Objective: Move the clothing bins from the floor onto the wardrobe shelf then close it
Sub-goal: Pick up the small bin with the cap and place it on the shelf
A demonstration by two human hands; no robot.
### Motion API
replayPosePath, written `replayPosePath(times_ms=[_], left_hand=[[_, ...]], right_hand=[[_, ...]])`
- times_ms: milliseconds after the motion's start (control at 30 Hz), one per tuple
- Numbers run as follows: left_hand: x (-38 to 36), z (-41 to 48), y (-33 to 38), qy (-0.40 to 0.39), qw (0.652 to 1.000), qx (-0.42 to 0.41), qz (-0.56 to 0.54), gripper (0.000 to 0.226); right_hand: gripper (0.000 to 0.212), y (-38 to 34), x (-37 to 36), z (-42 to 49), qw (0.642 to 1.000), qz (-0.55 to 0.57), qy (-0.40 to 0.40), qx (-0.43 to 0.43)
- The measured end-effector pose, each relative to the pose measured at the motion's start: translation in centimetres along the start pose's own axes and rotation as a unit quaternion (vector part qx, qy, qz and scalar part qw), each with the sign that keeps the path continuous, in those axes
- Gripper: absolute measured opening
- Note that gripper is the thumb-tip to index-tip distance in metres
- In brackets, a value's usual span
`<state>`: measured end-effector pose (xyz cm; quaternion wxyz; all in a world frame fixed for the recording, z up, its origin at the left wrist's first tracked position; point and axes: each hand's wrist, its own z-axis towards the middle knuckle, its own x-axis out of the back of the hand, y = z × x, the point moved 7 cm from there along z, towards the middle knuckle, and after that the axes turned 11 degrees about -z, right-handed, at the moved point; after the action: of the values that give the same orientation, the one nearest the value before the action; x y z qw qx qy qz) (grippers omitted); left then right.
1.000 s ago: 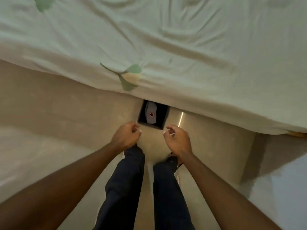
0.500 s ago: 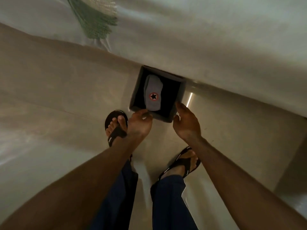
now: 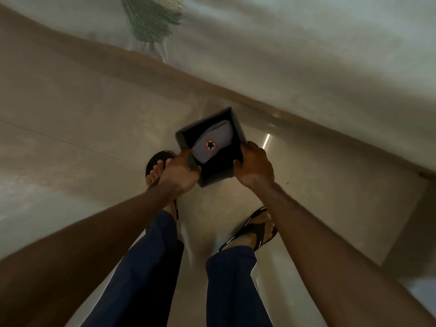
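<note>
The bin point(image 3: 213, 179) is now lifted off the floor point(image 3: 94, 138), tilted, near the bed point(image 3: 306, 55). The left hand point(image 3: 180, 172) and right hand point(image 3: 256, 165) grip its sides. It is dark and square, with a grey star cloth point(image 3: 213, 142) inside.

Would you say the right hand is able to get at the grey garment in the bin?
Probably yes: the bin is open-topped and nothing covers the grey garment, though the right hand grips the bin's wall beside it.
</note>
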<state>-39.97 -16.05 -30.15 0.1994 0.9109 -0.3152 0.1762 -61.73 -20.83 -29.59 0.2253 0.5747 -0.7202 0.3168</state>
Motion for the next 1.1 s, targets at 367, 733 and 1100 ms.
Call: replayPosePath(times_ms=[367, 733, 1100], left_hand=[[2.0, -10.3, 1.7, -0.026, 0.991, -0.093, 0.088, 0.058], [12.0, -42.4, 14.7, -0.003, 0.976, -0.19, 0.11, 0.064], [14.6, -57.3, 23.8, -0.089, 0.892, -0.399, 0.194, 0.078]], right_hand=[[0.044, 1.1, 2.2, -13.1, 0.999, 0.032, 0.015, 0.019], [0.031, 1.1, 22.4, -41.0, 0.992, 0.081, 0.073, -0.056], [0.034, 2.5, 30.5, -59.9, 0.918, 0.219, 0.23, -0.239]])
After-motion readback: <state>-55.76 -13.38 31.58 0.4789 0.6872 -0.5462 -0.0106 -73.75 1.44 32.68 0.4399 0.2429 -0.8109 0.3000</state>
